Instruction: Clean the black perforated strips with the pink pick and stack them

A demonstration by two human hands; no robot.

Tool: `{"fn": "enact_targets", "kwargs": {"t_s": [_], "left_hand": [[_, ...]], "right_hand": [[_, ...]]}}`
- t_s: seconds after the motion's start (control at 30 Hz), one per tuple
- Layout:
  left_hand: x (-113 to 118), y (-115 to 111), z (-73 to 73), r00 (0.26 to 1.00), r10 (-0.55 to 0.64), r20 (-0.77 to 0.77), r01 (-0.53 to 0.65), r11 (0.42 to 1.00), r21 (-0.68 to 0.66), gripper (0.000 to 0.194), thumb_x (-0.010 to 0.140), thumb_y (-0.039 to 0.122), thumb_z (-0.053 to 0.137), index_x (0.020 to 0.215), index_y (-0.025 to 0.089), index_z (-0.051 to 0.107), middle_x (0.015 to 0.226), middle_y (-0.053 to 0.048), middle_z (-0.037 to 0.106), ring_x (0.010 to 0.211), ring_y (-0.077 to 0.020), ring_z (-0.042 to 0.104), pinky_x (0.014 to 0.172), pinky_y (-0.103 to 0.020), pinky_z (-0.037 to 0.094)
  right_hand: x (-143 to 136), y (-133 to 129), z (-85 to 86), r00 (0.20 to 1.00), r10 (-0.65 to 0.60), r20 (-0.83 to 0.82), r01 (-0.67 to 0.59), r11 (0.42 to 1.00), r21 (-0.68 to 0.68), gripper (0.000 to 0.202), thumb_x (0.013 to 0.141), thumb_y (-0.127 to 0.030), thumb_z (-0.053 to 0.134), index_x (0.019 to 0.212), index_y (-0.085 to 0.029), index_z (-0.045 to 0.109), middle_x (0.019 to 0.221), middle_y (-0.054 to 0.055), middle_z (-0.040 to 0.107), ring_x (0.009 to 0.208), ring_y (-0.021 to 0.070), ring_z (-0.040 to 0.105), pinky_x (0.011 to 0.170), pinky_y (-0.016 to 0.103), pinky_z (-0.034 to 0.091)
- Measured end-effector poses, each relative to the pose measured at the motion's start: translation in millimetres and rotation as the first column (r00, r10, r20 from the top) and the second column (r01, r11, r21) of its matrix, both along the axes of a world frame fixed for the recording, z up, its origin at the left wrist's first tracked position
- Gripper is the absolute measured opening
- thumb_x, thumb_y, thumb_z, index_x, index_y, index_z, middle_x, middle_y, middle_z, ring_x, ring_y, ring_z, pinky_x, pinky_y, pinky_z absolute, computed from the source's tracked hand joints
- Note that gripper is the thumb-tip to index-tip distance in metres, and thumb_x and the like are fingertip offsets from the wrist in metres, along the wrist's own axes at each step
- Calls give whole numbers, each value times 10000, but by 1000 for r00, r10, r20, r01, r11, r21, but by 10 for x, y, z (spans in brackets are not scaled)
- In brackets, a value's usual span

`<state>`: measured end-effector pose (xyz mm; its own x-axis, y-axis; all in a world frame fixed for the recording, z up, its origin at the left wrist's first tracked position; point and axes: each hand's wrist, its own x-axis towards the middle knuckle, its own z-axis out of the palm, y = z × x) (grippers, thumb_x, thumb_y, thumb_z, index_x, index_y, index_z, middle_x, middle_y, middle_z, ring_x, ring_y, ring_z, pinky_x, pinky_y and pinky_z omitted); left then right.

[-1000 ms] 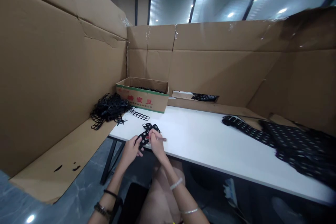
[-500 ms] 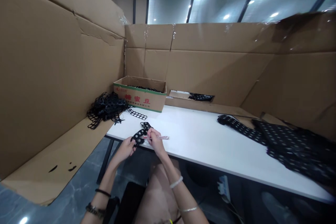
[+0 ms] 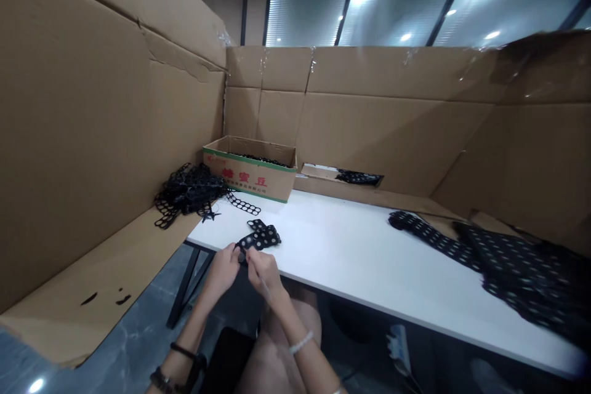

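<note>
My left hand (image 3: pixel 225 269) is closed at the table's front edge, pinching the near end of a black strip with pale round dots (image 3: pixel 261 237). The rest of that strip lies folded over itself on the white tabletop. Right beside it, my right hand (image 3: pixel 265 272) is closed around a slim, pale, pen-like tool (image 3: pixel 265 288), whose shaft slants back over the hand. Its tip is hidden at the strip, so I cannot tell whether it touches. A black strip with open round holes (image 3: pixel 244 202) lies behind the hands.
A tangled heap of black holed strips (image 3: pixel 191 189) sits at the left, beside an open cardboard box (image 3: pixel 249 177) with black pieces inside. Dotted black sheets (image 3: pixel 521 277) cover the right of the white table (image 3: pixel 341 240). Cardboard walls (image 3: pixel 378 123) surround it, with a slot at the back.
Both hands have come slightly nearer to me. The tool has turned from lying sideways to pointing back along my right hand. More of the folded strip shows on the table.
</note>
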<state>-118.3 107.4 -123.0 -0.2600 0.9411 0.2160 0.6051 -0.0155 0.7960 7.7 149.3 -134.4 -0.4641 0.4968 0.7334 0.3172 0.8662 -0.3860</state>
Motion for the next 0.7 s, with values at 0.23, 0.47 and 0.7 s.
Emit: {"fn": "enact_targets", "kwargs": {"t_s": [0.23,0.47,0.7], "left_hand": [[96,-76,79,973,6,-230,5,999,44,242,901,194,317,806,171,539,701,-78,635,644,-191,588,562,-250,307],[118,-42,24,986,-5,-170,31,988,152,275,910,259,317,833,170,565,704,-80,627,652,-201,578,584,-260,327],[-2,24,-15,999,49,19,-52,985,166,251,876,289,376,691,182,507,603,-27,548,579,-175,500,580,-255,333]], "right_hand": [[-119,-21,-6,988,-138,73,133,989,72,233,873,-141,294,674,-190,406,544,-9,440,470,104,369,488,241,217],[-109,60,102,992,-128,-1,126,976,-180,190,857,-188,317,686,-198,400,566,-11,437,497,115,399,515,241,252],[68,113,208,830,-32,-557,-373,711,-596,176,769,-243,378,598,-210,353,494,-68,264,432,84,233,468,216,267]]}}
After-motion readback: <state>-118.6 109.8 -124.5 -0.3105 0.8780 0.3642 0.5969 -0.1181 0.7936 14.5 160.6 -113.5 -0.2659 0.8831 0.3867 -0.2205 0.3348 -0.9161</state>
